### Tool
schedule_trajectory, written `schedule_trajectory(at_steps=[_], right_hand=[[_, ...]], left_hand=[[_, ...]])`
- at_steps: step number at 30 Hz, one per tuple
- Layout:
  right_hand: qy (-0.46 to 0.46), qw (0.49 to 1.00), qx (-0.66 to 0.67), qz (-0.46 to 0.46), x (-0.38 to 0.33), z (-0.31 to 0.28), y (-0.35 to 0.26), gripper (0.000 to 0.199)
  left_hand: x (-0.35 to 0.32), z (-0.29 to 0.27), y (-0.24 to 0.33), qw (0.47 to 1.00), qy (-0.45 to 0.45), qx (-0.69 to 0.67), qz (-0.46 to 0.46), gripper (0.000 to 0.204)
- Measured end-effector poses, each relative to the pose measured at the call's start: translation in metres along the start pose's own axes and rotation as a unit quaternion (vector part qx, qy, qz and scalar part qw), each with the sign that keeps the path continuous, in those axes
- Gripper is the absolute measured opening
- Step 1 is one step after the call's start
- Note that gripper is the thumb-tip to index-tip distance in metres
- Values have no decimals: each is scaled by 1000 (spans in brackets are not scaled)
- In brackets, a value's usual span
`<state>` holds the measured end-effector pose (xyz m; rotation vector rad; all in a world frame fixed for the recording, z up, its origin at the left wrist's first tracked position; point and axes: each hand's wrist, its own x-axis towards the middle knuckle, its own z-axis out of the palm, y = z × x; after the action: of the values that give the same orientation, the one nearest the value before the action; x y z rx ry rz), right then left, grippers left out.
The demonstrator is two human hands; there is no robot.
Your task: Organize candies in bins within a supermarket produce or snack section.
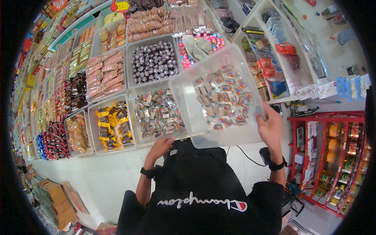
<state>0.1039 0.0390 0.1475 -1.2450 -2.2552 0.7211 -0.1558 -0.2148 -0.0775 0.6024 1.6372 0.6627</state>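
Fabric of a black top [203, 196] with white lettering filled the lower middle of the view, and both forearms rose out of it, each with a dark band at the wrist. On the person's own left, the left hand [159, 148] lay against the near rim of a display bin [157, 114] packed with small wrapped sweets; its fingers were curled over that front edge, though how tightly they pressed could not be told. On the other side, the right hand [270, 127] gripped the right wall of a clear plastic tub [219, 96], fingers closed around its edge. That tub was lifted and tilted above the display, its open side turned toward the bin, and a heap of small square wrapped candies [223, 98] lay inside it.

Just left of the sweet bin sat a tray of yellow-and-brown packets [111, 125], then one of golden wrapped pieces [77, 133], with red packets [56, 141] beyond them at the edge. Behind these, farther from the body, a bin of dark foil-wrapped sweets [153, 62] stood beside a tray of pinkish bars [102, 74]. Still farther back lay long tan wafer packs [150, 23]. White shelving [282, 51] with bagged goods ran off to the far right, and a red wire rack [333, 149] of snacks stood low on that side over the white tiled floor [109, 176].
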Motion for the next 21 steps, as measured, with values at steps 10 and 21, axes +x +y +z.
schedule_trajectory(at_steps=[10,21], right_hand=[[44,934,-140,-326,10,98,-90,66],[73,827,-211,-516,16,157,-81,60]], left_hand=[[72,-41,25,958,198,-50,201,30],[96,-94,-29,959,172,-72,215,32]])
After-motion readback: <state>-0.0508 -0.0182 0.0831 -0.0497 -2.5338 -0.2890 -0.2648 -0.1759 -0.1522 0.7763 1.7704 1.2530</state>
